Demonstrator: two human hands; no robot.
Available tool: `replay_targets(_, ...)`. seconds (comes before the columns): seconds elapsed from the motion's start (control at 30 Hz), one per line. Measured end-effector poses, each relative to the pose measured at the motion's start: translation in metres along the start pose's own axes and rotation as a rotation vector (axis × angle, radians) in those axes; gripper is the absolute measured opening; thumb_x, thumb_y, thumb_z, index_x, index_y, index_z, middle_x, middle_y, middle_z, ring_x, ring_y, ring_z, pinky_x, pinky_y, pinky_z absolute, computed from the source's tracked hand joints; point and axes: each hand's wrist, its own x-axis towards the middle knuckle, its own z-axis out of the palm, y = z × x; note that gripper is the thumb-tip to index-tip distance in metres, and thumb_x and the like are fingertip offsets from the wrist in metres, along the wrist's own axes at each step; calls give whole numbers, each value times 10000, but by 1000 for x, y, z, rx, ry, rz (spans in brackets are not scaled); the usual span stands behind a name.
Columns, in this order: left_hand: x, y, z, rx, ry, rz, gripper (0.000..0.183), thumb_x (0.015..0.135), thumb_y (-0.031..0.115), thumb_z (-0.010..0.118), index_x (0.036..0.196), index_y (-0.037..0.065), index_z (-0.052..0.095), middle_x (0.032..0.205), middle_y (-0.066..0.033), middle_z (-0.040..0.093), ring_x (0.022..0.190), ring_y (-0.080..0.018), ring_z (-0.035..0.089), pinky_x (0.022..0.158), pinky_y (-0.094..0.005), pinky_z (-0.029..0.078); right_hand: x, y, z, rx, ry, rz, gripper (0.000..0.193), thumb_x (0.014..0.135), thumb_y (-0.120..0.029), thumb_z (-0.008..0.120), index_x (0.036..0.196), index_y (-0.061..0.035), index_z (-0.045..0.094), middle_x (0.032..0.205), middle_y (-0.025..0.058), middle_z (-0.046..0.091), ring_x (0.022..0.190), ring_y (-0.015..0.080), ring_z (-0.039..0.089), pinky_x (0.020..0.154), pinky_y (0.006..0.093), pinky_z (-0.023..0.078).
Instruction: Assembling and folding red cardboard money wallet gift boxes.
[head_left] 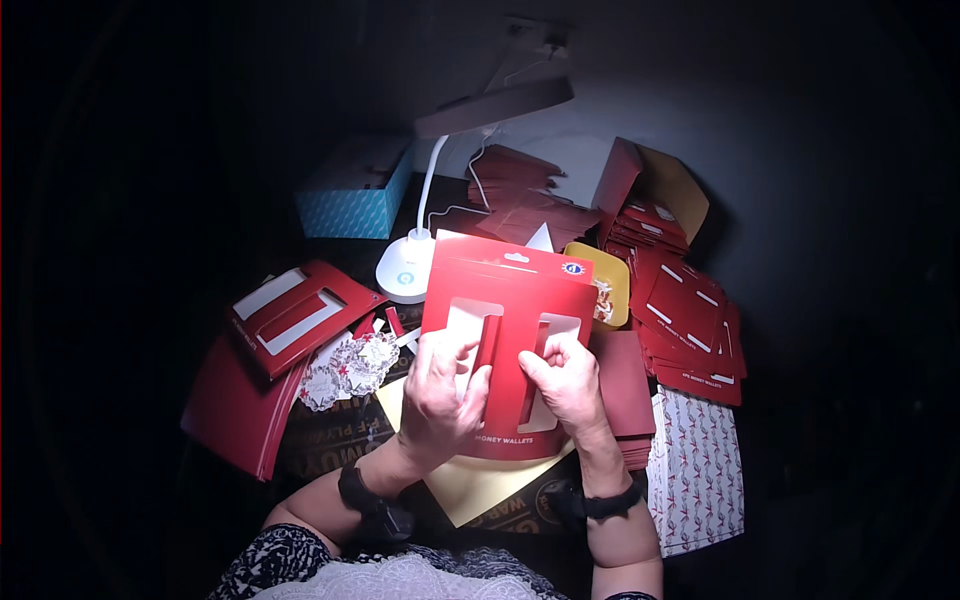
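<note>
Darkness fills most of the room, with a pale wall [740, 110] dimly lit behind a white desk lamp [404, 266]. Just right of the lamp base and nearer the person, a red card sleeve [507, 405] with two tall cut-out windows is tilted up toward the viewer, its left edge slightly overlapping the base in view. Both hands are at the front of it, around mid-height, one at each window, with the plain red middle strip between them. The left hand [438, 392] has its fingers curled over the left window and its thumb toward the strip; whether those fingers grasp the card or only press on it, I cannot tell. The right hand [570, 385] pinches thumb and forefinger at the inner edge of the right window.

Under the sleeve, on the lamp's near side, lies a pale yellow sheet [465, 490] on a dark, printed surface [330, 432]. Right of the lamp, past the sleeve, are a yellow bowl [618, 264] with small pale pieces, dark red cards [628, 400], a heap of red sleeves [692, 310] and, nearest the person, white patterned sheets [697, 470]. Left of the lamp and nearer the person, another windowed sleeve [268, 343] overlaps a dark red stack [235, 415], with floral paper cut-outs [350, 370] beside them. Beyond the lamp stand a teal box [350, 212] to the left and more dark red card [515, 190] to the right; farther right, an open red box [683, 195] holds red sleeves.
</note>
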Motion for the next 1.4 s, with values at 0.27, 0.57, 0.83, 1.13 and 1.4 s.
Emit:
replay_targets(0.27,5,-4,1,232,47,110,327,721,-87,683,1010,17,571,1042,-146,531,930,-276,550,788,-356,471,2,-3,-2,82,20,11,144,859,-53,660,771,-8,556,640,6,595,576,40,531,525,225,430)
replay_targets(0.57,-8,-20,6,337,-204,-47,137,837,70,619,929,-30,607,823,-197,606,711,-352,632,661,-424,516,8,18,3,101,8,-36,141,878,-41,638,767,-9,557,634,-10,568,575,26,500,521,219,417)
replay_targets(0.83,-10,-32,5,366,-293,-276,201,855,91,598,1000,-48,616,895,-213,621,790,-366,639,716,-420,520,5,25,5,48,-125,-47,77,931,-56,590,863,-33,562,684,-22,572,534,23,495,475,179,387)
replay_targets(1.13,-4,-31,5,-5,-117,-354,195,843,95,608,1002,-19,616,810,-172,605,713,-337,617,673,-407,495,-4,-10,-1,219,-186,35,49,930,-67,591,906,-41,556,685,-17,565,533,27,500,433,183,378)
replay_targets(1.4,-4,-27,7,-64,-31,-297,201,844,75,627,1011,-36,618,807,-177,617,690,-297,633,643,-377,502,-9,-19,-4,189,-244,-83,74,930,-63,580,881,-49,526,696,-31,548,557,29,502,483,186,406)
